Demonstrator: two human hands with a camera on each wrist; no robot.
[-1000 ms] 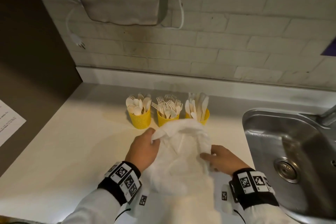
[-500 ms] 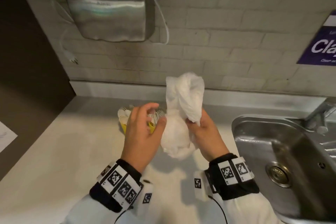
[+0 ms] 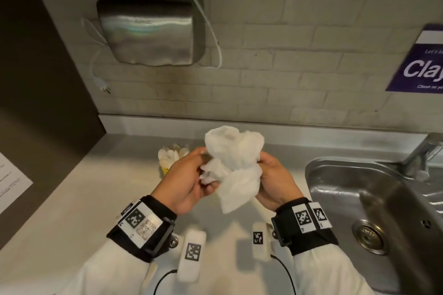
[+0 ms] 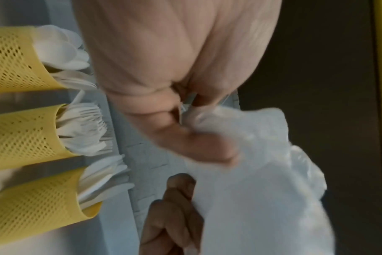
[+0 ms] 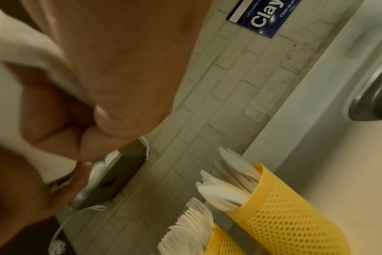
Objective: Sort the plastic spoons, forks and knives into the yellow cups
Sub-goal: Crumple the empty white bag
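Note:
Both hands hold a crumpled white plastic bag [image 3: 233, 165] above the counter. My left hand [image 3: 191, 175] pinches its left side and my right hand [image 3: 271, 179] grips its right side. The bag [image 4: 262, 181] fills the lower right of the left wrist view. Three yellow mesh cups stand in a row by the wall. The spoon cup [image 4: 13, 58] holds white spoons, the fork cup [image 4: 22, 134] white forks, the knife cup [image 4: 37, 201] white knives. In the head view only the spoon cup [image 3: 167, 160] shows, left of my left hand. The knife cup [image 5: 279, 207] is clear in the right wrist view.
A steel sink [image 3: 374, 211] with a tap lies to the right. A steel hand dryer [image 3: 148, 31] with a loose cord hangs on the tiled wall. A purple sign [image 3: 419, 64] is at the right, a paper sheet [image 3: 9, 182] on the dark surface at the left.
The bag was spread on the counter a second ago. Both hands have lifted it and bunched it into a ball in front of the cups. The view has tilted upward.

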